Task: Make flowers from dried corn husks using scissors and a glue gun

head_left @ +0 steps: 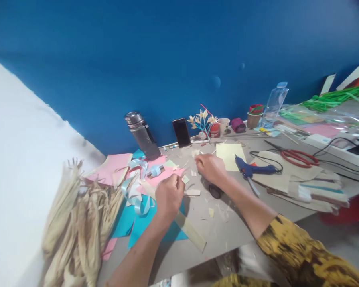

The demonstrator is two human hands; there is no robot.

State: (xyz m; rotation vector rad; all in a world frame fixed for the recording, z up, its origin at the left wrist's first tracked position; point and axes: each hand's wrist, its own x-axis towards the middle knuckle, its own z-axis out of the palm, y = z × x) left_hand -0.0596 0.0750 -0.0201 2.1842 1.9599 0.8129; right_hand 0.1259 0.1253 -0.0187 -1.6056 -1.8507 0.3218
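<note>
My left hand (pixel 169 195) is closed over the pink and blue paper, its fingers curled together. A thin pale sliver shows by its fingertips; whether it is held I cannot tell. Farther right, my right hand (pixel 212 169) is closed in a pinch above the table. Just beyond its fingertips is a small cream scrap (pixel 195 152), and I cannot tell if the fingers touch it. Below my left hand lies a long beige strip (pixel 191 232). A dark round object (pixel 215 191) sits under my right wrist. Pale yellow paper (pixel 231 156) lies beyond that wrist.
Dried corn husks (pixel 86 227) hang at the left edge. A flask (pixel 142 135), a phone (pixel 181 132), a husk flower (pixel 204 121) and a plastic bottle (pixel 275 104) stand along the wall. At right are a blue glue gun (pixel 254 168), red-handled scissors (pixel 299 158) and a power strip (pixel 338 150).
</note>
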